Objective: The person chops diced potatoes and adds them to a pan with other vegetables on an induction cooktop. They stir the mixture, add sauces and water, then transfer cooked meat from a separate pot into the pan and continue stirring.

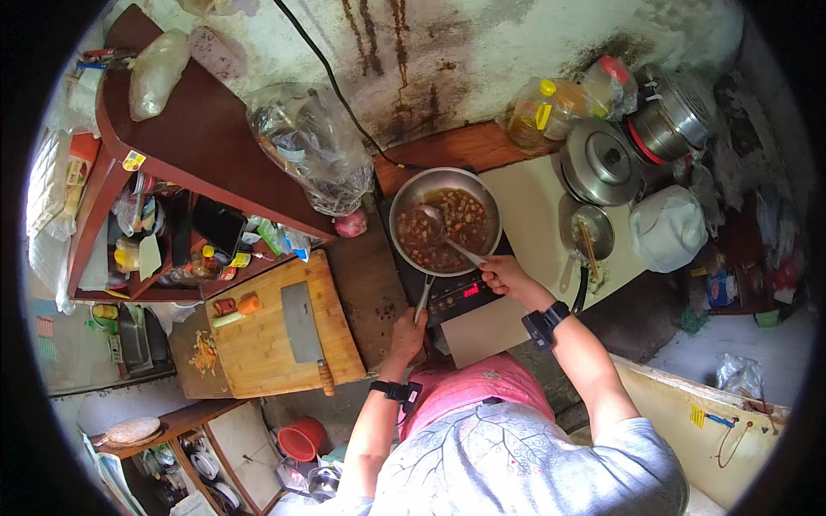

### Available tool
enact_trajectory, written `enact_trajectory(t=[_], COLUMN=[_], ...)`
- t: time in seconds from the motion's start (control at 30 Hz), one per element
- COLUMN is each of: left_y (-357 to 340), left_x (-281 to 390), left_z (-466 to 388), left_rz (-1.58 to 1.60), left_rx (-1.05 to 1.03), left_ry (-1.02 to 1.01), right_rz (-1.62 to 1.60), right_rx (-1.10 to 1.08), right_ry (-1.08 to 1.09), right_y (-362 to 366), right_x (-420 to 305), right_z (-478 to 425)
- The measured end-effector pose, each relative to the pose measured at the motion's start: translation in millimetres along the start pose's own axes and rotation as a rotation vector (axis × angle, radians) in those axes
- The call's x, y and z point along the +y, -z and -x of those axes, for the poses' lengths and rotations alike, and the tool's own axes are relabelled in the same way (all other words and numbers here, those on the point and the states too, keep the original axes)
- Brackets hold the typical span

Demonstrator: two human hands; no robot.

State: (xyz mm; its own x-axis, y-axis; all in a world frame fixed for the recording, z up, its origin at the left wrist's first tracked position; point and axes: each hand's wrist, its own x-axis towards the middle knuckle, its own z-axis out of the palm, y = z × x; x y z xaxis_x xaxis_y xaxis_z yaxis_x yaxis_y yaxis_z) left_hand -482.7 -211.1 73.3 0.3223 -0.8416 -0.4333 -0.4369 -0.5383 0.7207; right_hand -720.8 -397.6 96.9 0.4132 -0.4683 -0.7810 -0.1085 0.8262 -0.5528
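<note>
A steel frying pan (pixel 492 213) stands on a black induction cooktop (pixel 510 298) whose red display is lit. Diced food in brown liquid (pixel 461 209) fills its bottom. My left hand (pixel 408 332) is closed around the pan's handle. In my right hand (pixel 506 277) is the handle of a metal spoon or ladle (pixel 461 249), its bowl resting in the food at the pan's middle. Both wrists wear black straps with small devices. Left of the cooktop, a cleaver (pixel 301 322) lies on a wooden cutting board (pixel 251 361), near a carrot piece (pixel 248 305) and a pale green stalk (pixel 227 318).
A small pan (pixel 603 222) with chopsticks sits to the right, below a lidded steel pot (pixel 590 155). Oil jugs (pixel 529 119) stand at the back. A red onion (pixel 351 224) lies by the brown shelf unit (pixel 213 151). A red bucket (pixel 301 439) is on the floor.
</note>
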Motion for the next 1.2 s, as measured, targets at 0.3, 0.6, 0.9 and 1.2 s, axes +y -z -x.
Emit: enact_trajectory(t=[0.3, 0.6, 0.9, 1.2], left_y=[3, 5, 19, -144], left_x=[-3, -10, 64, 169], left_z=[-1, -4, 26, -3], left_rz=[-0.030, -0.026, -0.148, 0.209], left_rx=[-0.037, -0.076, 0.287, -0.657], left_ry=[0.031, 0.050, -0.467, -0.346], right_rz=[0.670, 1.193, 0.953, 0.341], right_rx=[0.358, 0.474, 1.331, 1.040], right_ry=[0.672, 0.583, 0.889, 0.369], right_y=[5, -43, 87, 209], right_x=[36, 46, 69, 67], right_z=[42, 54, 98, 90])
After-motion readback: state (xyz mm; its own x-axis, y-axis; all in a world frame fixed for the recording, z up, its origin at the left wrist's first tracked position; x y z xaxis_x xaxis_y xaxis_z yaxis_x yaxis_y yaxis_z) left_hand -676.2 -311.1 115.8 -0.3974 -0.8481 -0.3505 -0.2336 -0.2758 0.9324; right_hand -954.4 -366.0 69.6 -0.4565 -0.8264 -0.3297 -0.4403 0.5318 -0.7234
